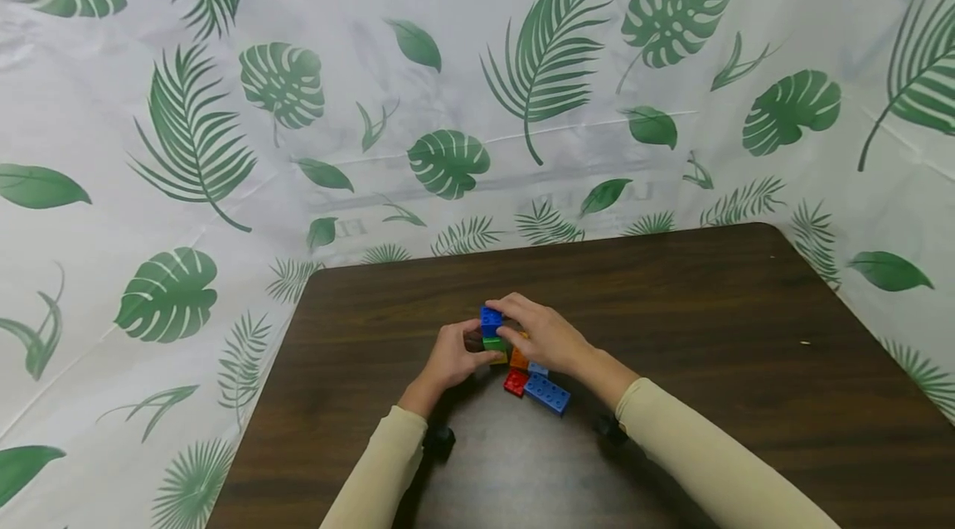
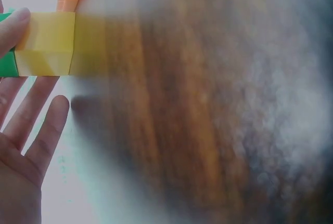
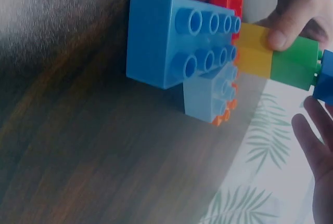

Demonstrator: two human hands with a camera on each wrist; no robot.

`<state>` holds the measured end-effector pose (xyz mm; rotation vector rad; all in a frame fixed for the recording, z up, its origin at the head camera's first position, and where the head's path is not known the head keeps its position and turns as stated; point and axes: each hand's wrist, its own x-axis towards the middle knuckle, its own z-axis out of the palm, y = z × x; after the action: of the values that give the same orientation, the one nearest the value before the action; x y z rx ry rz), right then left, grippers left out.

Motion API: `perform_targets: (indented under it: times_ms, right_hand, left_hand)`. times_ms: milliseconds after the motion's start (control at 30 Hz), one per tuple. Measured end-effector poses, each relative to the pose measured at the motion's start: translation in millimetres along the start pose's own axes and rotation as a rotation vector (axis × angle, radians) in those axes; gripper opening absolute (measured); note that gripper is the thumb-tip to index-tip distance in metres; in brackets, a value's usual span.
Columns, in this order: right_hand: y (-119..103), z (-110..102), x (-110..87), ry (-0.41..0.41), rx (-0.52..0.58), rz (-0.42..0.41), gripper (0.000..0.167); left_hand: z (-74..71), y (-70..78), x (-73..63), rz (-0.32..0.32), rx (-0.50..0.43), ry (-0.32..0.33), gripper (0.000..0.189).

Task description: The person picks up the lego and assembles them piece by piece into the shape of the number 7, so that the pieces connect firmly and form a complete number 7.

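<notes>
In the head view my left hand (image 1: 453,356) grips a short tower, a green brick (image 3: 295,62) on top of a yellow brick (image 3: 253,50), its thumb across their seam. My right hand (image 1: 548,336) holds a dark blue brick (image 1: 491,322) by its sides at the tower's top. The right wrist view shows green studs in a narrow gap beneath this blue brick, which sits slightly tilted. From the left wrist view, the yellow brick (image 2: 47,42) stands at the tower's foot on the table, fingers spread behind it.
Close to the tower's right lie a long blue brick (image 1: 547,393), a red brick (image 1: 516,382), an orange brick (image 1: 519,358) and a light blue brick (image 3: 208,94). They rest on a dark wooden table (image 1: 671,305). A leaf-printed sheet (image 1: 448,98) hangs behind it.
</notes>
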<state>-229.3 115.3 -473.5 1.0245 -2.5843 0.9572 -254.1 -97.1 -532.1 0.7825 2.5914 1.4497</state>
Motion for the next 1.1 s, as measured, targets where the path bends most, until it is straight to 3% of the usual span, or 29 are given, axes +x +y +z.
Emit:
perform_targets:
  times_ms: [200, 767, 1100]
  right_hand:
    - [-2.0, -0.9, -0.2, -0.038, 0.003, 0.037, 0.044]
    - [-7.2, -2.3, -0.9, -0.058, -0.055, 0.008, 0.043]
    - [-9.1, -4.0, 1.4, -0.074, -0.066, 0.028, 0.042]
  left_hand:
    - [0.7, -1.1, 0.3, 0.024, -0.011, 0.004, 0.038]
    - [1.8, -0.9, -1.5, 0.03, -0.014, 0.01, 0.039]
    - [2.8, 2.5, -2.1, -0.013, -0.004, 0.003, 0.038]
